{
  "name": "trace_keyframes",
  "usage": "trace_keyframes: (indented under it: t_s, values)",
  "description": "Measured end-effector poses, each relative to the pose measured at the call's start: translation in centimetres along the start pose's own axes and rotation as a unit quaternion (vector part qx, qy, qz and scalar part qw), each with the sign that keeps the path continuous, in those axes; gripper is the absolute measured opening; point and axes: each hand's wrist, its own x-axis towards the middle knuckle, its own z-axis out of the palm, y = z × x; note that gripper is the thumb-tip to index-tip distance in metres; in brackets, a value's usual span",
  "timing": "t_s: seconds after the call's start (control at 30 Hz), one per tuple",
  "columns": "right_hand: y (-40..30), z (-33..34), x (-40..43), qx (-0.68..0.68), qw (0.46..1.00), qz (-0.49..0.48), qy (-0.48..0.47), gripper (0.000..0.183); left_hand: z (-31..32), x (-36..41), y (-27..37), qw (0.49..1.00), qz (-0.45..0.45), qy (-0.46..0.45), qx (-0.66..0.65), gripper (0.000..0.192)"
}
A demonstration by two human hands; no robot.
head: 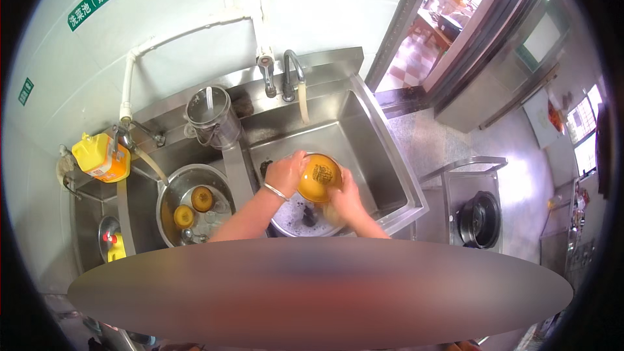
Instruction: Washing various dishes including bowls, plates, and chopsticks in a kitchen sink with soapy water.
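A yellow bowl (312,187) with a dark printed pattern is tilted above a basin of foamy water (292,214) in the right sink. My left hand (286,175), with a bangle at the wrist, grips its left rim. On the opposite side my right hand (348,200) holds the bowl's right edge. Something pale and blurred below the right fingers cannot be made out. Dark matter floats among the suds. In the sink to the left, a metal basin (163,214) contains two more yellow bowls (184,217) and some clear glassware (214,217).
A lidded clear container (212,117) stands on the divider between sinks. Two taps (292,73) rise behind the right sink. A yellow jug (102,158) sits at the far left, near another tap (124,136). To the right, a metal cart (446,195) carries a black pot (480,219).
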Motion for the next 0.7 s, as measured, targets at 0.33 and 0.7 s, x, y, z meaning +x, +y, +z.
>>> trace_keyframes:
  t_s: [0.33,0.7]
  values:
    - [1.1,0.6,-0.3,0.094,0.995,0.007,-0.023,0.053,4.6,-3.4,-1.3,0.93,-0.208,-0.023,-0.302,0.021]
    - [4.3,0.9,1.1,0.217,0.974,0.054,-0.044,0.053,4.3,-3.2,1.3,0.802,-0.385,-0.206,-0.408,0.024]
